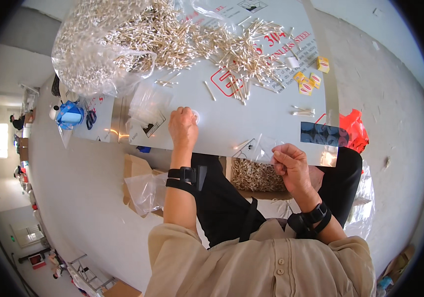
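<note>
My right hand [291, 166] pinches a small clear plastic bag [265, 147] at the near edge of the table. One or two cotton swabs [242, 144] lie just left of that bag. Toward the table's left, my left hand [183, 129] rests with its fingers curled in; a small round white thing [195, 117] shows beside its fingertips, mostly hidden. Close to that hand lies a stack of flat clear bags [150, 103]. Farther back spreads a heap of loose cotton swabs [172, 42], partly inside a large clear bag [86, 64].
Small yellow packets [306, 84] and a little swab bundle [303, 112] lie on the right side of the table, near a dark strip [321, 133]. A red plastic bag [354, 131] hangs beyond. Below the edge, a cardboard box [229, 171] holds swabs. Scissors [91, 119] lie far left.
</note>
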`<state>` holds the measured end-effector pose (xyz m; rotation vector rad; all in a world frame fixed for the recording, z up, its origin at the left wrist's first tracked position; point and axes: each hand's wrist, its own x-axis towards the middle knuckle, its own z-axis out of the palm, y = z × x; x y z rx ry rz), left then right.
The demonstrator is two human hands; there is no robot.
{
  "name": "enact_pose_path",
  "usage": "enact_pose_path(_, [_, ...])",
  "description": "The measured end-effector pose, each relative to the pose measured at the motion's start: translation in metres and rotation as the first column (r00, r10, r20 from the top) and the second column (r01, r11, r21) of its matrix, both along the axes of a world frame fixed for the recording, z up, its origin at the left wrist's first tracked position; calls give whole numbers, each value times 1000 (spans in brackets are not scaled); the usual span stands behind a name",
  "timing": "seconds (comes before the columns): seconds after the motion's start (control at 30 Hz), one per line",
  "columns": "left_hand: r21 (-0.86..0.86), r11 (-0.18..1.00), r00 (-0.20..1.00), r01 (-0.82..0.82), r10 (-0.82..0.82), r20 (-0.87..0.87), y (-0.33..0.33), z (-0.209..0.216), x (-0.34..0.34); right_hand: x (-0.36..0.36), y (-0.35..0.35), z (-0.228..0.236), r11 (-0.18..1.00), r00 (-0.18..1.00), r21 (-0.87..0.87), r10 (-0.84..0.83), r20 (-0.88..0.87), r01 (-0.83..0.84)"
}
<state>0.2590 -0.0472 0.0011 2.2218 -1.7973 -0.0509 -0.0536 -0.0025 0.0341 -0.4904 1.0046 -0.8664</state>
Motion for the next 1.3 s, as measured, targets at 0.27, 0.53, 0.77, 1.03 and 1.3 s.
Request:
enact_pose_path(0.27, [-226, 974, 999, -19, 28, 36, 17, 24, -6, -15, -4, 9, 996, 996, -1, -90, -16, 90])
enact_pose_path(0.53, [-24, 990, 445, 139, -84, -891, 39, 68, -150, -40, -5, 5, 983, 992, -137, -113, 58, 120])
enact_pose_path(0.77, [143, 959, 179, 243, 101, -979, 41, 63, -197, -75, 2, 5, 986, 995, -138, -94, 37, 98])
enact_pose_path(1.03, [84, 980, 309, 182, 24, -951, 40, 58, -236, -99, 8, 13, 772, 775, -634, -433, -460, 55])
enact_pose_path(1.3, [85, 933, 298, 350, -25, -954, 42, 58, -275, -111, 11, 3, 927, 978, -348, -183, -99, 138])
